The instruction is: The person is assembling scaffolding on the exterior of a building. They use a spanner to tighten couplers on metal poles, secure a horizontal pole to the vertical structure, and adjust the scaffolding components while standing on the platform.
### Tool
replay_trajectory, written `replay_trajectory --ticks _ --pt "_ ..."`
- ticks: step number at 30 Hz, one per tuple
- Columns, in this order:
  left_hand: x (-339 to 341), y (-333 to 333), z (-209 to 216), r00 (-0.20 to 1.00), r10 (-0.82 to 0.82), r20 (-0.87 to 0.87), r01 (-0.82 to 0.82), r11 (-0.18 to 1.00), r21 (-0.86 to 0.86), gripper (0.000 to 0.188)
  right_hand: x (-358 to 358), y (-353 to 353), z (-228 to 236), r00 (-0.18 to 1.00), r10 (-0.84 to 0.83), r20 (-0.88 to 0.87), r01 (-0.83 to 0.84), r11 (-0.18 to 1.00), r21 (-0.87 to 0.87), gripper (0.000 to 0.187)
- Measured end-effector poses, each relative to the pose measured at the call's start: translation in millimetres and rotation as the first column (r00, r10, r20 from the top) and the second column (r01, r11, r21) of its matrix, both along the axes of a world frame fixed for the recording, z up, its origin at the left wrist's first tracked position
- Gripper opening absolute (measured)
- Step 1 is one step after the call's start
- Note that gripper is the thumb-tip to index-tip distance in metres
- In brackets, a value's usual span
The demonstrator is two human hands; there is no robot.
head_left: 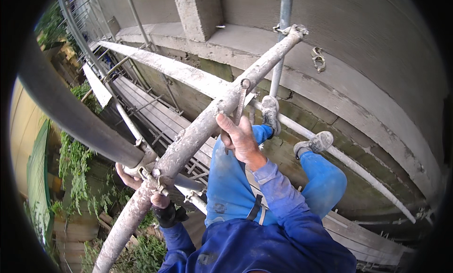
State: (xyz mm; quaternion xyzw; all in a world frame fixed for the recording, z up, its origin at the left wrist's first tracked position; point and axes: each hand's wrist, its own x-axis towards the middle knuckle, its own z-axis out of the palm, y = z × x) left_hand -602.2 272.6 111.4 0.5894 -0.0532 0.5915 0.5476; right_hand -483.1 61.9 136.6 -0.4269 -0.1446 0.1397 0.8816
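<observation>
A mortar-crusted scaffold pipe (200,126) slants across in front of me. My right hand (246,140) is closed around the lower part of a spanner (241,100), with its ring end up against the pipe. The thumb lies close to the pipe's side. At the lower left, a scaffold clamp (154,181) with a threaded bolt joins this pipe to a thick upright tube (80,110). My left hand (129,177) reaches under the pipe and curls around the clamp, its fingers on one side and its thumb on the other. Its palm is hidden behind the pipe.
Another clamp (318,59) lies loose on the concrete ledge (347,89) at right. My shoes (315,144) rest at a lower pipe (356,168). A whitish plank (177,71) runs off to the far left, above a lower plank walkway (151,112). Leafy plants (75,155) grow at left.
</observation>
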Motion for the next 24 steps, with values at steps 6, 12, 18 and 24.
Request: replay_trajectory --ticks 6,12,18,24 --pt "-1.6 1.6 -7.0 0.998 0.018 0.058 -0.019 0.999 0.028 0.112 -6.5 -5.6 -30.7 0.993 -0.075 0.088 0.084 0.990 -0.110 0.056" --pt "-6.7 9.0 2.4 0.994 0.107 0.000 -0.107 0.994 -0.026 0.109 14.7 10.9 -139.2 0.967 0.036 -0.254 -0.132 0.919 -0.372 0.057" --pt "-11.5 16.8 7.9 0.981 0.171 -0.090 -0.176 0.983 -0.048 0.105 19.8 87.9 -78.0 0.939 0.343 -0.023 -0.332 0.886 -0.325 0.049" --pt "-6.7 11.9 14.1 0.954 0.274 -0.117 -0.284 0.956 -0.076 0.102 40.3 126.6 -35.4 0.754 0.610 0.241 -0.434 0.740 -0.514 0.030"
